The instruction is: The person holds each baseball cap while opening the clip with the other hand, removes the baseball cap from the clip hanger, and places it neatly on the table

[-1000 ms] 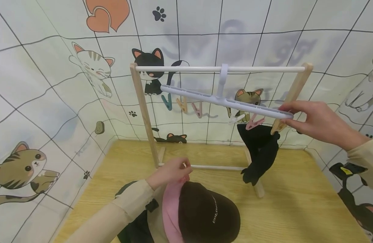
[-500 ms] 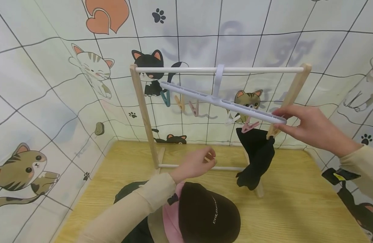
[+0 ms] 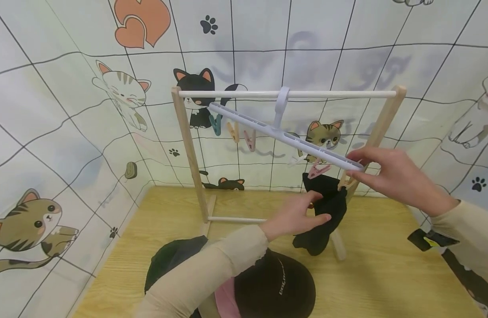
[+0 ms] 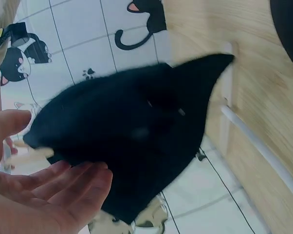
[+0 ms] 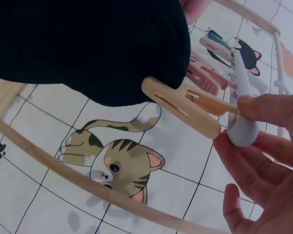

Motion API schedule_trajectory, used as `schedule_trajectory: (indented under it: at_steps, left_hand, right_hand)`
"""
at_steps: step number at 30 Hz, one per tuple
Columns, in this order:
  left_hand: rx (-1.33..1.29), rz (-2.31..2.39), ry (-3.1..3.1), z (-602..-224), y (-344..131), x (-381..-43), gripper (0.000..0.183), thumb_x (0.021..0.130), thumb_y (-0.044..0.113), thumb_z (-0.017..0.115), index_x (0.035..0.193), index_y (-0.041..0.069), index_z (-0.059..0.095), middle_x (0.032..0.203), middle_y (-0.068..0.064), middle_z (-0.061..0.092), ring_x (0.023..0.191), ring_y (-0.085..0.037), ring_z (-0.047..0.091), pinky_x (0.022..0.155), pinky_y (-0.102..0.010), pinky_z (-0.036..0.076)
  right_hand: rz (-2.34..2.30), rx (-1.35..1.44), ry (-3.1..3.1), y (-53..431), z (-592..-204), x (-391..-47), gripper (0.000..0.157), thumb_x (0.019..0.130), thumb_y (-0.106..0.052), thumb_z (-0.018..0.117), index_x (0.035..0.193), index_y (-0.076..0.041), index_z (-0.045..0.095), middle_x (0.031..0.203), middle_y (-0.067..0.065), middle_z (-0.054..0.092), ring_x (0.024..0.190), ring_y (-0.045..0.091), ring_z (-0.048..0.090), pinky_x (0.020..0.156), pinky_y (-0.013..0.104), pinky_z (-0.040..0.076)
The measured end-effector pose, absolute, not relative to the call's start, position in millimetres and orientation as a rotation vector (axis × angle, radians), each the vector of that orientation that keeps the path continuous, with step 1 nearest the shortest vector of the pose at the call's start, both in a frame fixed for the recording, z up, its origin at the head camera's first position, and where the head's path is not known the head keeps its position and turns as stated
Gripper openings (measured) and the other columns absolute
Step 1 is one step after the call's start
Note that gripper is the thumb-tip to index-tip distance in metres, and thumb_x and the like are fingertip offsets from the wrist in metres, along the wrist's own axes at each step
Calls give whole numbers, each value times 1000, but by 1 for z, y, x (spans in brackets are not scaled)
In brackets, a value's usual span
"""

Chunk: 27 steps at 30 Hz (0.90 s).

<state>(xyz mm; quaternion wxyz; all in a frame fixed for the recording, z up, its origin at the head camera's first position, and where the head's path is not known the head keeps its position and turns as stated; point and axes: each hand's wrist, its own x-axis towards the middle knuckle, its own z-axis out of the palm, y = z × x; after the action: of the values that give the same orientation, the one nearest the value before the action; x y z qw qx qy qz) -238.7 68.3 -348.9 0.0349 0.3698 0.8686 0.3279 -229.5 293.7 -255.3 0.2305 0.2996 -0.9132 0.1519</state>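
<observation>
My right hand pinches the lower right end of a pale lavender clip hanger between thumb and fingers. The hanger hooks over the rack's white top bar and slants down to the right. From its right end, a beige clothespin grips the edge of a black cloth item, which hangs folded. My left hand is in front of that cloth with fingers loosely bent and thumb extended, holding nothing. In the left wrist view its fingers overlap the lower edge of the black cloth.
Other clothespins hang from the hanger: teal, orange, pink, white and pink. A wooden rack stands on the wood-grain tabletop. A dark brown cap and other caps lie in front, partly under my left sleeve.
My left hand has moved right, from over the caps to the hanging black cloth. My right hand has drawn the hanger's right end lower and leftward, tilting it more steeply.
</observation>
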Motion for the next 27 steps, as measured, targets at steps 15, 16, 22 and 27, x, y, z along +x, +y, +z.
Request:
schedule_trajectory:
  at_steps: [15,16,22,27]
  left_hand:
    - [1226,1001,2714,-345,96,-234,36,94,13,61,129,3,55,117,-6,66,98,-9,62,83,-15,44]
    - [1231,1015,2718,-345,96,-234,35,94,11,61,128,3,55,116,-6,66,97,-9,62,83,-14,44]
    - [1224,1075,2740,-345,91,-236,33,91,-3,55,123,4,60,118,-6,65,106,-10,60,88,-15,42]
    - [1207,1084,2730,-343,85,-236,33,91,-5,55,122,6,62,117,-5,66,103,-9,60,87,-15,42]
  right_hand:
    - [500,794,-2514,281,-259,-218,36,75,-5,81,109,-5,68,85,3,67,59,8,48,40,23,30]
    - [503,793,-2516,281,-260,-218,36,75,-5,81,109,-5,67,86,3,67,60,9,49,40,24,31]
    - [512,816,-2529,285,-260,-221,37,76,-5,81,110,-7,67,88,-1,69,71,10,58,50,25,41]
    - [566,803,-2670,292,-260,-223,39,80,-10,79,116,-7,66,91,-4,68,80,13,62,64,31,48]
